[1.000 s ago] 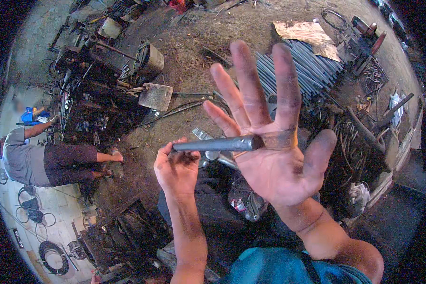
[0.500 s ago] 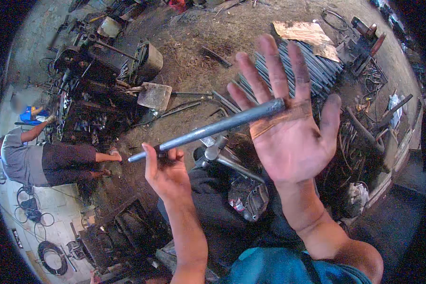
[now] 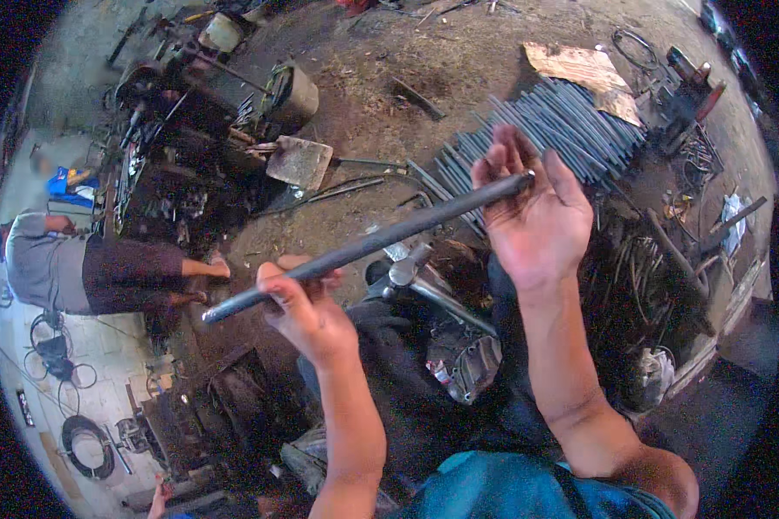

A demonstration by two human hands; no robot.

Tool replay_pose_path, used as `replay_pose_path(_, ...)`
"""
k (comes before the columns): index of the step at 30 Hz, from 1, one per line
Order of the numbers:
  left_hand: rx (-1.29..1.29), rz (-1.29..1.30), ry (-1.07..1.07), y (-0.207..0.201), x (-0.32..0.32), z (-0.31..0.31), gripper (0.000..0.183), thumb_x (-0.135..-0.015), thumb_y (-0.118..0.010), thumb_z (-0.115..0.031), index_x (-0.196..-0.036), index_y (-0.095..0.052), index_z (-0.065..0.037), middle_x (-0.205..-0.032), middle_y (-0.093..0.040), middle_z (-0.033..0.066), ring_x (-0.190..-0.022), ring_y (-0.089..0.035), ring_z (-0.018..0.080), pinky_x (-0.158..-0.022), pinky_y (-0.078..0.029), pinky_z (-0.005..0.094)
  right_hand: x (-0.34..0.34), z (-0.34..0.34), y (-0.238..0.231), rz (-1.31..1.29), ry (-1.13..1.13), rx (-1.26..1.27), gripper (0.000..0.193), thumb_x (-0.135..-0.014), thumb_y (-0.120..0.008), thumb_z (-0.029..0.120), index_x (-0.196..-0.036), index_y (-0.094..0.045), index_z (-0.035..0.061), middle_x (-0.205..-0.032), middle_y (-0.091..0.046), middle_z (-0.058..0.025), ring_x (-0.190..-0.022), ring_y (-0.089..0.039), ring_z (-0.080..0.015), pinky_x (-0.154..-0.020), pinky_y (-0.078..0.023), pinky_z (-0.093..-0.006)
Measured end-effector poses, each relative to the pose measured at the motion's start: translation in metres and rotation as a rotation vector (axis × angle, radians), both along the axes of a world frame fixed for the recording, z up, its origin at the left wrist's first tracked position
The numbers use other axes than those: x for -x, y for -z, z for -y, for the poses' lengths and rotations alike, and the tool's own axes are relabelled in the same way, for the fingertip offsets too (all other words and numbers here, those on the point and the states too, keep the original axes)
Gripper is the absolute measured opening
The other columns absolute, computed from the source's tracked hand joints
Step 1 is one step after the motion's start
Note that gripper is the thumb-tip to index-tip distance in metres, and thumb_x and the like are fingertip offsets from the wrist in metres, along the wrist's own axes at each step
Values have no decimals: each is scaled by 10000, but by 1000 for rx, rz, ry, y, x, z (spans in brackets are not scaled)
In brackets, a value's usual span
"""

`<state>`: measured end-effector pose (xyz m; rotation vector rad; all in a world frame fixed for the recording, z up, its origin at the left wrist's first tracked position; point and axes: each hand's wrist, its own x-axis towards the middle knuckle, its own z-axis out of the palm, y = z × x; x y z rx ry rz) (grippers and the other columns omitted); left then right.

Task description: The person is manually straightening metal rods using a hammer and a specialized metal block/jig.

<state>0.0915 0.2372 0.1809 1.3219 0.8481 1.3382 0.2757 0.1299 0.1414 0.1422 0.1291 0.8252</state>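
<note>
Holding a dark metal rod (image 3: 372, 245) aslant across the front of the body, lower end to the left, upper end to the right. Left hand (image 3: 310, 313): thumb and fingers closed on the rod a little in from its lower end, which sticks out past the thumb. Right hand (image 3: 541, 229): palm showing, fingers loosely bent and parted from the thumb, not wrapped round the rod; the upper end lies across the front of the fingers. Dark smudges on those fingers. Beneath the rod, near the knees, a metal hammer (image 3: 408, 275), its handle slanting down to the right. Beyond the right hand, on the dirt floor (image 3: 363, 95), a broad pile of similar rods (image 3: 571, 125), a brown sheet (image 3: 584, 73) over its far edge. Left of the pile, a square-bladed shovel (image 3: 299, 163) lies near a grimy bucket (image 3: 296, 99). Far left, well apart, a co-worker (image 3: 50, 270) in grey top and dark shorts bends by cluttered dark machinery (image 3: 160, 195). Lower left, a black coil (image 3: 106, 463) on pale paving (image 3: 125, 350).
</note>
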Motion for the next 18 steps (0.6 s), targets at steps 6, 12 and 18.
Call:
replay_pose_path(6,-178,-217,504,3,-10,6,539,-968,-350,-496,-1163,-446,-3,-1163,-566,218,-974,-608,309,-924,-429,428,-41,1,77,-285,-99,74,178,-899,-464,176,-889,-448,-2,-637,-351,20,-563,-358,-116,-579,-347,-305)
replay_pose_path(12,289,457,848,-11,-11,2,784,-886,-429,-600,-1424,-260,-56,-1458,-253,236,-1311,-291,448,-1091,-222,532,-62,-1,103,-320,-45,301,220,-904,-461,195,-894,-450,-24,-639,-354,-9,-560,-364,-140,-579,-357,-309)
replay_pose_path(18,397,767,805,-27,-10,0,911,-839,-382,-708,-1479,-131,-110,-1524,-120,181,-1392,-152,370,-1137,-122,464,-62,-7,99,-257,11,502,258,-894,-475,174,-953,-473,-77,-682,-418,-56,-592,-421,-171,-635,-410,-317)
